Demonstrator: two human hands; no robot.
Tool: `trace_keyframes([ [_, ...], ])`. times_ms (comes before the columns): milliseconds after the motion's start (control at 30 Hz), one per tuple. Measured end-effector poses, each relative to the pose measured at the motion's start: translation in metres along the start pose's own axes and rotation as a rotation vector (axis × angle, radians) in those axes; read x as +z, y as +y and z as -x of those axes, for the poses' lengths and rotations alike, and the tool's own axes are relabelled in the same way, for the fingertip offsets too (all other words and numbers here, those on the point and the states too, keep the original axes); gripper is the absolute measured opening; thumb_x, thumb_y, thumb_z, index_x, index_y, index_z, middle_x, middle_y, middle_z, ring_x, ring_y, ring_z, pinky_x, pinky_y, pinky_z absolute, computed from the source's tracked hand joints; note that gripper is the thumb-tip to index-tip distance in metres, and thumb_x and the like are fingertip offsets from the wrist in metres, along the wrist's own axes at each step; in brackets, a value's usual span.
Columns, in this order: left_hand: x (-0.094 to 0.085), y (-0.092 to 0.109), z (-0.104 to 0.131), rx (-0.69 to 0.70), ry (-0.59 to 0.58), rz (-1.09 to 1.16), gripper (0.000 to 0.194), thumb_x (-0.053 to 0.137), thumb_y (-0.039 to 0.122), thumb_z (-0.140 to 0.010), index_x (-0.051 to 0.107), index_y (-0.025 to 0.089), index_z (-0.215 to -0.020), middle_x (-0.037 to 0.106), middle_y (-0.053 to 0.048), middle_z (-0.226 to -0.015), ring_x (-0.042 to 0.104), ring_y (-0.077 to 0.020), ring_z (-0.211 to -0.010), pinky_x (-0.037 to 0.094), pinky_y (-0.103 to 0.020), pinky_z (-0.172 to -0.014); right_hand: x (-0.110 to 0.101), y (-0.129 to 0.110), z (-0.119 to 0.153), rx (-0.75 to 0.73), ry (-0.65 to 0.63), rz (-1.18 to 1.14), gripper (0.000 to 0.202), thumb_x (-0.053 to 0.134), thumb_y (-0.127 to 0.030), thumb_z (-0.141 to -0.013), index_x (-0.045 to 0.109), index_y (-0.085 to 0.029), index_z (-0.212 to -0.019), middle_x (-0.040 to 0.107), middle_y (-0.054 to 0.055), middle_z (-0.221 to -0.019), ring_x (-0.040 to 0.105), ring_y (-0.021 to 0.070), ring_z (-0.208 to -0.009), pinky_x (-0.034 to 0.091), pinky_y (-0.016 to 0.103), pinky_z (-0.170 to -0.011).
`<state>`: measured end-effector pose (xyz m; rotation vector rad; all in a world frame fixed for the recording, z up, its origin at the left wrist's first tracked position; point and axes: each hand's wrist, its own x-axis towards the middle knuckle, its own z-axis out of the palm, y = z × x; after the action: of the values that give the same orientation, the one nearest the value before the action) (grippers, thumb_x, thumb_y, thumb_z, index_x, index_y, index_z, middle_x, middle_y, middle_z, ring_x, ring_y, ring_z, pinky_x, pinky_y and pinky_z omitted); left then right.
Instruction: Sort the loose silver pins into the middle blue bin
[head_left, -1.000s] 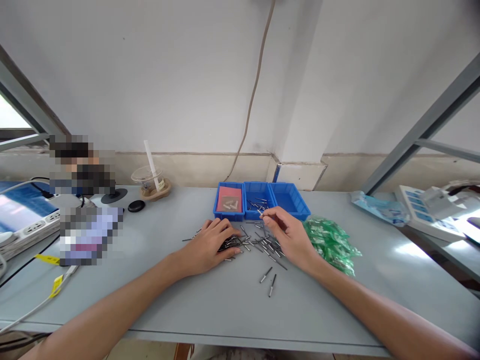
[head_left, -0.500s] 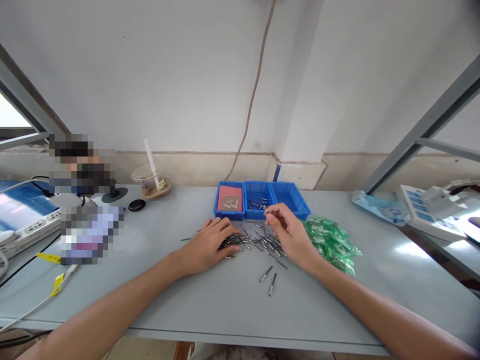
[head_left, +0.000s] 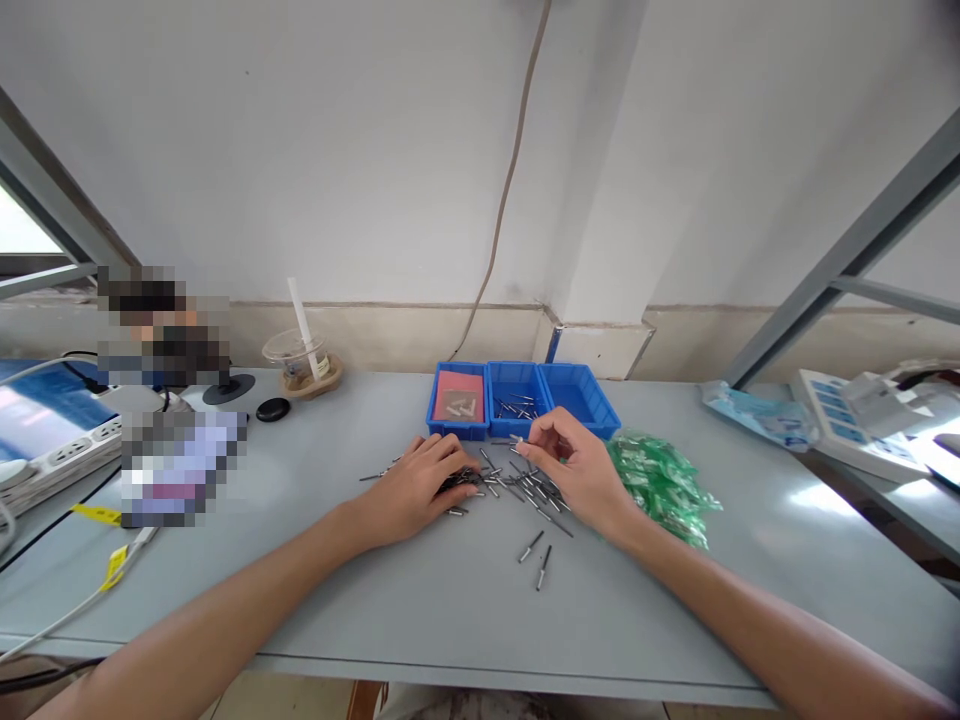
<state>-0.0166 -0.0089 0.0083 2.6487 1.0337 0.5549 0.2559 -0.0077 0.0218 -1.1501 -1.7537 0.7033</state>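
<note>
Loose blind rivets (head_left: 540,490) with silvery bodies and dark pins lie in a heap on the grey table. My left hand (head_left: 426,480) rests palm down over the heap's left part, fingers stretched and slightly apart, hiding some rivets. Just right of the middle, my right hand (head_left: 576,465) is closed in a pinch on a blind rivet (head_left: 519,445), low above the heap and in front of the bins. Several rivets lie in the middle blue bin (head_left: 516,370). In the left blue bin (head_left: 457,433), a small clear bag of light parts sits on a red card.
A third blue bin (head_left: 574,385) adjoins on the right. Green plastic packets (head_left: 664,490) lie beside my right wrist. Two rivets lie nearer the front edge. To the left are a lidded cup (head_left: 296,355), a black round lid (head_left: 274,410) and a power strip (head_left: 82,445).
My right hand's fingertips have moved slightly left and down, from beside the middle bin toward the heap. My left hand has stayed almost still on the rivets.
</note>
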Motion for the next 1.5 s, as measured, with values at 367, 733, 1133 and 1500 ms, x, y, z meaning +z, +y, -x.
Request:
trace_keyframes([
  [367, 0.0, 0.0, -0.001, -0.009, -0.003, 0.019, 0.019, 0.053, 0.036, -0.111, 0.064, 0.026, -0.124, 0.062, -0.005, -0.116, 0.056, -0.0226, -0.102, 0.043, -0.037, -0.092, -0.003, 0.003, 0.001, 0.049, -0.038, -0.052, 0.026, 0.051, -0.045, -0.109, 0.067, -0.026, -0.106, 0.068, 0.004, -0.098, 0.061, 0.0193, -0.081, 0.045, 0.032, -0.068],
  [733, 0.0, 0.0, -0.001, -0.004, -0.011, 0.006, 0.019, 0.053, 0.035, -0.111, 0.063, 0.025, -0.123, 0.061, -0.005, -0.117, 0.056, -0.0231, -0.103, 0.042, -0.039, -0.092, -0.002, 0.002, 0.0, -0.035, 0.013, 0.048, 0.018, 0.058, -0.039, -0.105, 0.072, -0.027, -0.106, 0.072, 0.005, -0.108, 0.065, 0.0237, -0.1, 0.05, 0.037, -0.085],
  [1133, -0.001, 0.0, -0.001, -0.003, -0.019, -0.009, 0.02, 0.053, 0.037, -0.111, 0.063, 0.026, -0.123, 0.061, -0.005, -0.116, 0.057, -0.0231, -0.102, 0.042, -0.039, -0.092, -0.004, 0.003, -0.001, -0.06, 0.057, 0.163, 0.003, 0.072, -0.03, -0.096, 0.073, -0.028, -0.094, 0.065, 0.003, -0.092, 0.055, 0.0216, -0.08, 0.046, 0.036, -0.073],
  [1500, 0.0, -0.001, -0.001, 0.009, -0.01, -0.012, 0.022, 0.052, 0.039, -0.111, 0.064, 0.026, -0.124, 0.062, -0.005, -0.117, 0.057, -0.023, -0.103, 0.043, -0.039, -0.092, -0.003, 0.003, -0.001, 0.026, 0.04, 0.095, 0.025, 0.049, -0.041, -0.109, 0.066, -0.024, -0.102, 0.07, 0.004, -0.093, 0.063, 0.0223, -0.085, 0.048, 0.035, -0.076],
])
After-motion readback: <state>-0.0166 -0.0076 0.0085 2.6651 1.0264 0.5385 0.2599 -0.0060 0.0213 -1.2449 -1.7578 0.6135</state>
